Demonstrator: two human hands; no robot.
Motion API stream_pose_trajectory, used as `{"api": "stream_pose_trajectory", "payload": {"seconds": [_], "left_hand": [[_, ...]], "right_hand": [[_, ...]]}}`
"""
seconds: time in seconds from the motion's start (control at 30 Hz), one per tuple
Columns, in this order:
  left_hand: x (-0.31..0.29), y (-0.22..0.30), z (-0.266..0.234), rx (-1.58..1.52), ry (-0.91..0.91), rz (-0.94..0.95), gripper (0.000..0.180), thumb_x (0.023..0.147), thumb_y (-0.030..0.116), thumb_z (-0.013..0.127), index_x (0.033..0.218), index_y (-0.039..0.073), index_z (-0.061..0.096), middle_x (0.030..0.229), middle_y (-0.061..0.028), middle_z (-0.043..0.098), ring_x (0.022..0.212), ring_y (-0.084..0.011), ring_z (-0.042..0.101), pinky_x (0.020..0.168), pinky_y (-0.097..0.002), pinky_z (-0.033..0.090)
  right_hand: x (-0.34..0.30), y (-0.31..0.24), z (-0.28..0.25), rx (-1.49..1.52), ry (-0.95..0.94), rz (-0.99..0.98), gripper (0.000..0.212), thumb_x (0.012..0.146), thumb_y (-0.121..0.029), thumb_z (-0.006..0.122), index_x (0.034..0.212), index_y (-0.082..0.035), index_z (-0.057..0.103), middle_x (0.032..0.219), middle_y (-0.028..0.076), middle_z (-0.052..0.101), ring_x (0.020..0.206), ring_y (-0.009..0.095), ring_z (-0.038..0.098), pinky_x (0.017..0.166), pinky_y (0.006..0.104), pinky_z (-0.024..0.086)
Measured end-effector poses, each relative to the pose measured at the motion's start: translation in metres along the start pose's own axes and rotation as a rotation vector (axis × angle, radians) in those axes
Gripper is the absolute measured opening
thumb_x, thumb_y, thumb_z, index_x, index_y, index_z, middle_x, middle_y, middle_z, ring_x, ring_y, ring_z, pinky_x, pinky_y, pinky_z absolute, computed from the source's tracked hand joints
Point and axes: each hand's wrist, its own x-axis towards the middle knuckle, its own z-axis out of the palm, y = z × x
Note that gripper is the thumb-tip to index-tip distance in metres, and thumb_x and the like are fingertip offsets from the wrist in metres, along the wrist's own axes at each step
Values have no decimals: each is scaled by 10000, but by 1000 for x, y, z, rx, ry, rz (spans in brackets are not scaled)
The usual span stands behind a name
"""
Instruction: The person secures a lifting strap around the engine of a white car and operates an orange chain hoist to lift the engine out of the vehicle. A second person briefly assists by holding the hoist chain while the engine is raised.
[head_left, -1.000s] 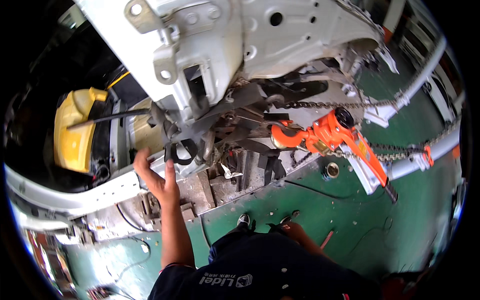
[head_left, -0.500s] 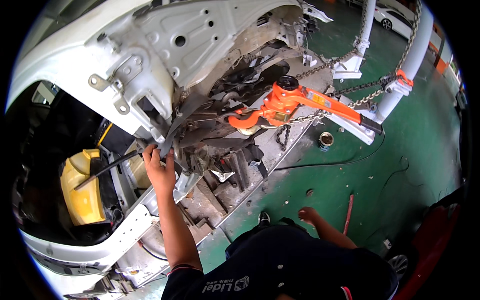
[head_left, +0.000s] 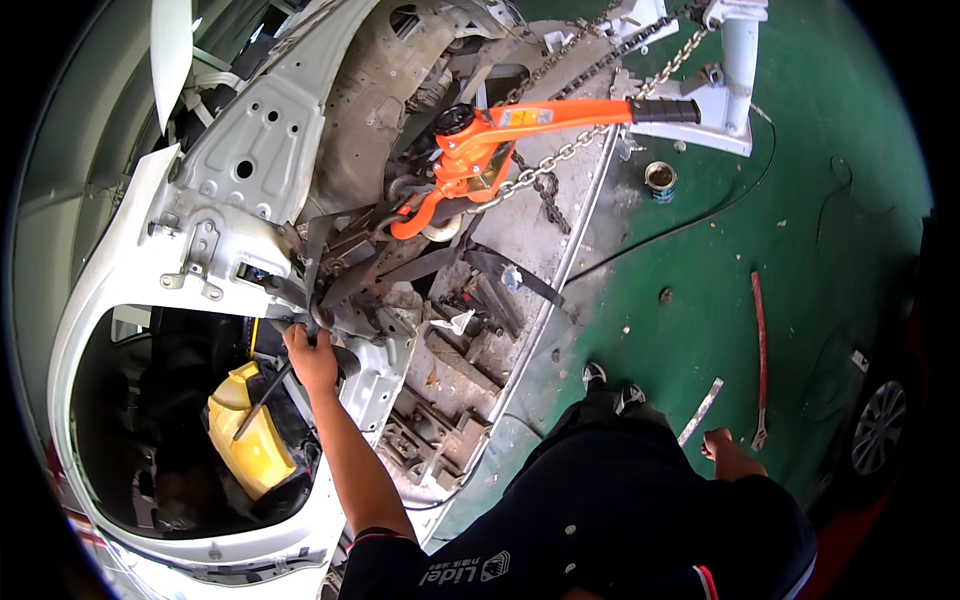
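My left hand (head_left: pixel 312 360) reaches to the front pillar of a stripped white car body (head_left: pixel 225 235), its fingers closed on the lower end of a dark strap (head_left: pixel 316 255). Just below that hand, a dark rod (head_left: pixel 264 402) slants across a yellow foam block (head_left: pixel 248 440) inside the door opening. An orange lever chain hoist (head_left: pixel 470 165) hangs at the car's front, its hook (head_left: pixel 413 221) caught among the straps and metal there. My right hand (head_left: pixel 716 442) hangs low by my side with curled fingers, apart from everything; I see nothing in it.
Chains (head_left: pixel 560 155) run from the hoist to a pale steel post (head_left: pixel 740 70). Metal blocks (head_left: pixel 460 365) lie on the platform beside the car. On the green floor are a can (head_left: pixel 660 180), a black cable (head_left: pixel 690 227), a red bar (head_left: pixel 760 350) and a pale strip (head_left: pixel 700 412).
My view has turned and shifted, so the car and hoist sit further left. My left hand stays at the pillar, its fingers closer round the strap. The hoist's lever looks more level.
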Motion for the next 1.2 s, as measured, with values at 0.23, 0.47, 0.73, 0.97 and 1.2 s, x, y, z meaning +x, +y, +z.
{"api": "stream_pose_trajectory", "payload": {"seconds": [0.23, 0.47, 0.73, 0.97, 1.2], "left_hand": [[1, -9, 6, 23, 3, 16, 317, 824, 145, 705, 1051, -47, 596, 1162, -202, 569, 1032, -441, 582, 855, -470, 478], [14, -16, -13, -69, -62, -4, 240, 897, 179, 706, 990, -32, 638, 1071, -179, 586, 968, -370, 566, 871, -432, 457], [10, -21, -21, -155, 30, 6, 252, 870, 163, 775, 949, -15, 614, 1022, -137, 576, 943, -274, 546, 878, -375, 442], [-10, -9, 36, -139, 214, -6, 280, 810, 83, 693, 1032, -28, 563, 1162, -202, 535, 1064, -433, 549, 882, -464, 462], [-12, -8, 27, -154, 166, -17, 310, 788, 43, 685, 1057, -43, 557, 1179, -204, 531, 1064, -424, 545, 902, -448, 456]], "right_hand": [[49, -9, 69, -7, -245, -17, 128, 947, -110, 519, 833, -68, 559, 647, 107, 578, 494, 224, 575, 415, 343, 444], [71, -83, 90, 48, -233, -291, 134, 951, -145, 517, 886, -86, 618, 746, 124, 646, 533, 239, 609, 414, 356, 459], [126, -89, 58, 157, -285, -140, 161, 932, -123, 472, 794, -88, 545, 654, 95, 466, 537, 242, 483, 391, 405, 305], [114, -68, 112, -566, -239, -334, 258, 969, -190, 452, 933, -45, 662, 807, 133, 665, 666, 299, 643, 498, 437, 486], [1, -62, 143, -617, -131, -265, 229, 965, -162, 452, 967, -31, 639, 794, 175, 680, 629, 285, 654, 495, 464, 495]]}}
